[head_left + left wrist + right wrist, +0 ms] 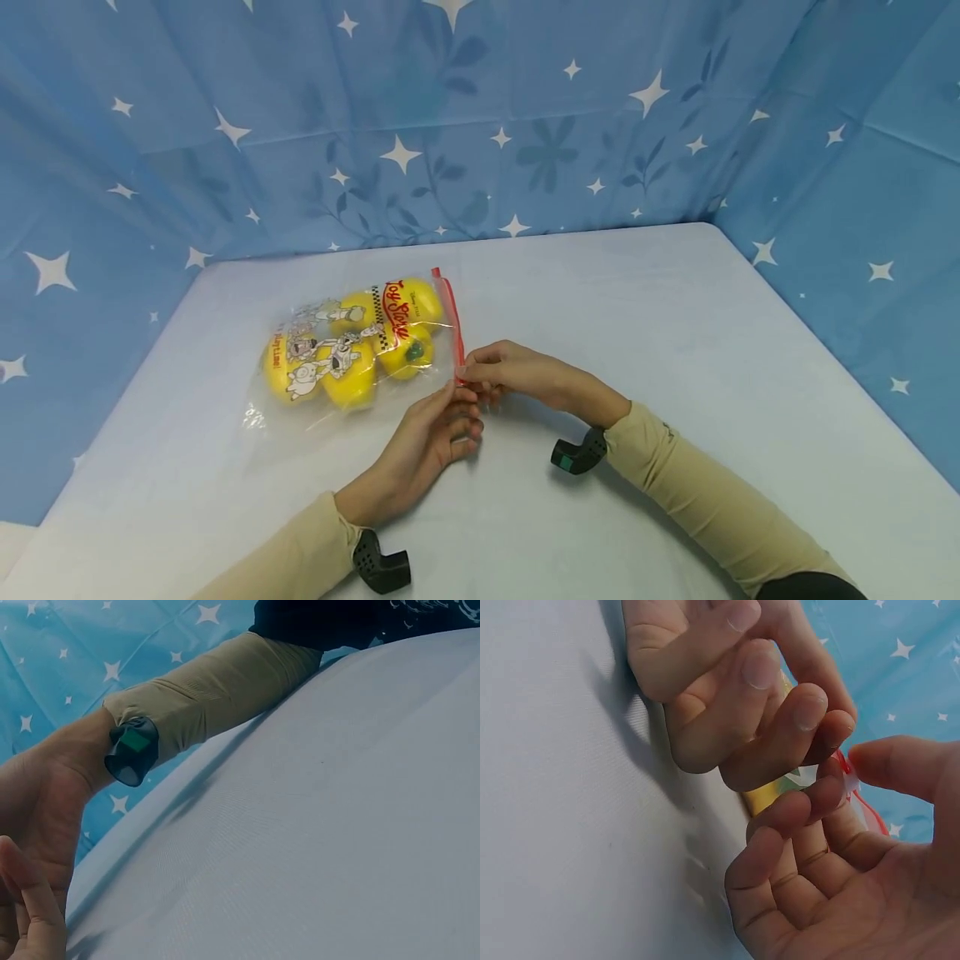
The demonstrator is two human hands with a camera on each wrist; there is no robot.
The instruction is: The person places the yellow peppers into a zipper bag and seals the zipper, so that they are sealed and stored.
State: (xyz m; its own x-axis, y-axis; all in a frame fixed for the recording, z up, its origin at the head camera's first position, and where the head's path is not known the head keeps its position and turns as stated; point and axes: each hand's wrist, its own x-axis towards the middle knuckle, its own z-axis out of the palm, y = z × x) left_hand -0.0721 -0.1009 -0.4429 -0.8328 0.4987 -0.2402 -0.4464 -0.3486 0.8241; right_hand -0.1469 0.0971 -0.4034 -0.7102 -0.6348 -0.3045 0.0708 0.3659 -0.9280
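A clear zip bag (300, 417) with cartoon figures and red lettering lies on the table. Several yellow items show inside; one of them, a yellow bell pepper (401, 358), has a green stem. The red zip strip (453, 317) runs along the bag's right edge. At its near end, my right hand (525, 375) pinches the strip between thumb and forefinger. My left hand (427, 437) grips the same corner from the near side, its other fingers loosely bent. In the right wrist view, both hands' fingertips meet at the red strip (843, 762), partly hiding it.
The white table (637, 333) has a far edge and rounded far-right corner. Blue star-patterned curtains (510, 100) stand behind and at both sides. Each wrist carries a black camera, such as the right one (579, 452).
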